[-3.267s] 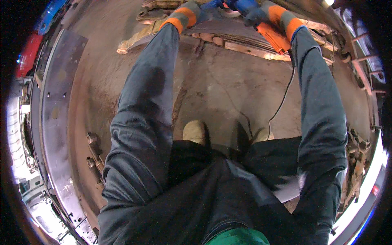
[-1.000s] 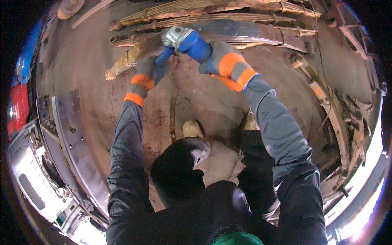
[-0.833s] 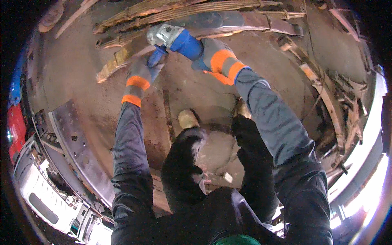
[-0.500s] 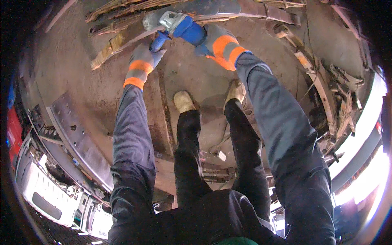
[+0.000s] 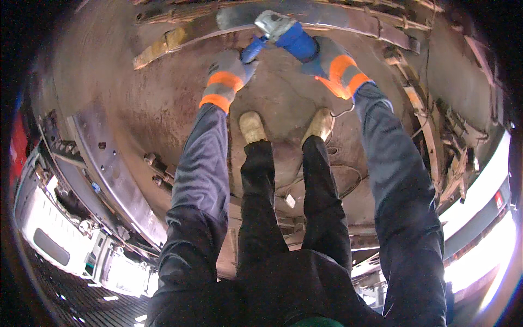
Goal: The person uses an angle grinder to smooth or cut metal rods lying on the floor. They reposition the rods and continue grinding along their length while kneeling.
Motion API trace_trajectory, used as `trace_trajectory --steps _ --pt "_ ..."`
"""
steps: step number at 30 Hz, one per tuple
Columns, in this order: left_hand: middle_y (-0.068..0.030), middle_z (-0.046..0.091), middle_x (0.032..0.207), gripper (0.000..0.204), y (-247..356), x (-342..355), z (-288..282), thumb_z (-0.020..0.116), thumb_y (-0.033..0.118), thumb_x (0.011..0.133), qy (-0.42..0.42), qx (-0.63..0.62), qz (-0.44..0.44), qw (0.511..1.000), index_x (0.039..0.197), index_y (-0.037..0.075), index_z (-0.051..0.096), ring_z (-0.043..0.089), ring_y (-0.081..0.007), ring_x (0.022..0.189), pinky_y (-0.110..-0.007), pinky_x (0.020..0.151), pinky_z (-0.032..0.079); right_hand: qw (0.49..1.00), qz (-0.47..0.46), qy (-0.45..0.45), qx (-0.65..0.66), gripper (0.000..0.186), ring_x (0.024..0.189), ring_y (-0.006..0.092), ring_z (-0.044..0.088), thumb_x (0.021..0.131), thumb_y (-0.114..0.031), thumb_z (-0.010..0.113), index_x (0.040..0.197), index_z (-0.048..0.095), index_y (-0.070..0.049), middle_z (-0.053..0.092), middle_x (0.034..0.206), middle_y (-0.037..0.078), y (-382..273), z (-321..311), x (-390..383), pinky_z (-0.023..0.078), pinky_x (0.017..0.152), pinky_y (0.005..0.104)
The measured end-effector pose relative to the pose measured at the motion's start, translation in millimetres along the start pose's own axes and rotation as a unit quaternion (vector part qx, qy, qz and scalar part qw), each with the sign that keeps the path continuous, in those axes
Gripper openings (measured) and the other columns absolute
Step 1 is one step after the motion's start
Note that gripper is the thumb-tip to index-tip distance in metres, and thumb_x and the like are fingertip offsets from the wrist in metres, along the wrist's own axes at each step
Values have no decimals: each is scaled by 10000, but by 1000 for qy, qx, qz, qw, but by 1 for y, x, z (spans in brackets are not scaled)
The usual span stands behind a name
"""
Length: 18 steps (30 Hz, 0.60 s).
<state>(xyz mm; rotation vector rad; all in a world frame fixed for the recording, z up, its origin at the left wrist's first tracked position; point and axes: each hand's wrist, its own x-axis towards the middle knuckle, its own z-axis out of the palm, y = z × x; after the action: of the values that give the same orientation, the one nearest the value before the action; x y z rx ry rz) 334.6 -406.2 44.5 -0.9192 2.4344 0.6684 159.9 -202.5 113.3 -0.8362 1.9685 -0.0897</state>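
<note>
My left hand (image 5: 231, 73), in a grey glove with orange bands, is closed on the blue side handle of an angle grinder (image 5: 294, 41). My right hand (image 5: 332, 65), in a matching glove, grips the grinder's blue body. Its silver head points up and left, over a long, curved steel leaf spring (image 5: 389, 38) that lies across the upper part of the view. Whether the wheel touches the steel, I cannot tell. A black cable (image 5: 343, 113) shows beside my right wrist and loops on the floor.
More rusty leaf springs (image 5: 370, 10) lie behind. Spring parts (image 5: 422, 111) lie at the right, some small metal pieces (image 5: 158, 163) at the left. A long perforated steel rail (image 5: 117, 174) runs along the left, beside white vehicle parts (image 5: 52, 240). My booted feet (image 5: 251, 125) stand below my hands.
The grinder has come down from the top edge into fuller view. My legs, bent and shadowed earlier, now look straighter. In the last half second the grinder has shifted right in view.
</note>
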Motion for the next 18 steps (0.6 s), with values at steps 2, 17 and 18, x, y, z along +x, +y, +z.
trace_trajectory --steps 2,17,18 --pt "-181 748 980 443 9 -6 -7 777 469 780 -16 -3 -15 1000 1057 124 768 712 -403 909 -505 812 558 998 23 -54 1 664 1277 369 528 933 -520 598 1413 537 -66 612 1354 168 4 -3 4 380 1127 384" --pt "-181 750 990 377 67 7 -4 739 319 758 -17 -59 2 998 1065 102 766 720 -384 903 -481 828 562 981 -49 82 169 459 757 269 667 653 -323 829 1020 699 -81 742 892 122 88 9 29 552 757 396" --pt "-178 751 996 377 64 0 -16 737 320 761 -44 -54 1 998 1072 109 766 720 -383 907 -481 832 561 981 -34 71 176 450 747 250 658 650 -301 830 1013 698 -71 739 885 115 78 12 27 550 752 395"
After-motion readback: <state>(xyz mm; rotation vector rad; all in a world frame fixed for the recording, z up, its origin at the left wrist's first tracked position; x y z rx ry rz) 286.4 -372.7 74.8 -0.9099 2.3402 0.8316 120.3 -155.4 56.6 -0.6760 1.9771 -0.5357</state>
